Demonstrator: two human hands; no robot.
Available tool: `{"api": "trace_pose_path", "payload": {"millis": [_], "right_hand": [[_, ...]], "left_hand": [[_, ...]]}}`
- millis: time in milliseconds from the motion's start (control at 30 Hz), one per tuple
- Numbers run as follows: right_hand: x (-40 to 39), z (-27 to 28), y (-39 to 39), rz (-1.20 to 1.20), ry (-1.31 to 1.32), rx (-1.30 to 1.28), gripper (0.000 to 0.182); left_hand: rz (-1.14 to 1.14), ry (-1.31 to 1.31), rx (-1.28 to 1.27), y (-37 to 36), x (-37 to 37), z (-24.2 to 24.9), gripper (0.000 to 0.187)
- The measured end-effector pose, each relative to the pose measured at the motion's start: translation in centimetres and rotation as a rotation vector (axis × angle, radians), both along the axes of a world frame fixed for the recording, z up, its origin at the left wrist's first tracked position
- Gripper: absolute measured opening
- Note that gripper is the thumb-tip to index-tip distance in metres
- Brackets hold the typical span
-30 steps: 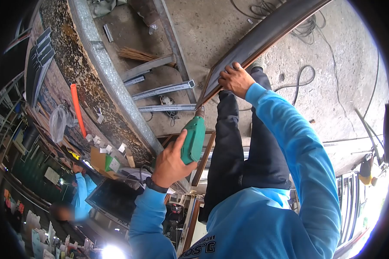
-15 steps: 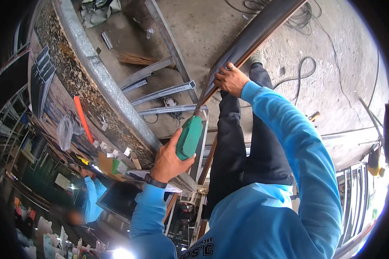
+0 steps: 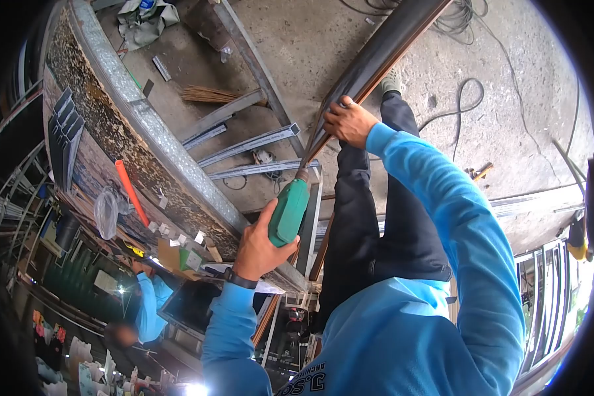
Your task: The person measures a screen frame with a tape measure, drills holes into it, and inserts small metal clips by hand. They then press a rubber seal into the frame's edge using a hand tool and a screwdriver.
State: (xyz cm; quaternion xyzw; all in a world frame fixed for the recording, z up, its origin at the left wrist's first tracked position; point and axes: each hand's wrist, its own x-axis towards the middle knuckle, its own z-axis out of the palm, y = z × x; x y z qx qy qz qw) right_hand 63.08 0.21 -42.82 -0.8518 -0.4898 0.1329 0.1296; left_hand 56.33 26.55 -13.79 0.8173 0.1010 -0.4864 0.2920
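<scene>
My left hand (image 3: pixel 261 247) is wrapped round a green power tool (image 3: pixel 289 212). The tool's narrow front end meets the near tip of a long dark profile with brown edges (image 3: pixel 369 63). My right hand (image 3: pixel 350 122) grips this profile a little above its near end, fingers closed over its side. The profile runs away from me to the upper right. Where exactly the tool's bit touches the profile is too small to make out.
Metal tubes (image 3: pixel 251 145) and a grey frame bar (image 3: pixel 264 79) lie left of the profile. A long metal-edged bench (image 3: pixel 158 132) holds an orange tube (image 3: pixel 132 191) and a plastic bag (image 3: pixel 105 214). Cables (image 3: pixel 461 112) lie on the floor. Another person (image 3: pixel 150 303) is at lower left.
The view has shifted slightly. Both hands keep their hold, and the tool and profile stay in nearly the same place relative to each other.
</scene>
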Motion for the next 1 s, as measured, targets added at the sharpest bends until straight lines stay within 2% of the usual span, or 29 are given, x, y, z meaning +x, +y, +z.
{"api": "trace_pose_path", "payload": {"millis": [233,633,1000], "right_hand": [[0.3,0.5,0.1,0.011,0.006,-0.033,0.018],[0.0,0.2,-0.2,-0.004,0.009,-0.006,0.017],[0.8,0.3,0.8,-0.007,-0.003,-0.016,0.013]], "left_hand": [[0.034,-0.072,-0.045,0.2,-0.3,-0.3,0.089],[0.222,0.08,-0.086,2.4,0.8,-1.0,0.082],[0.228,0.006,-0.03,1.1,-0.4,-0.7,0.085]]}}
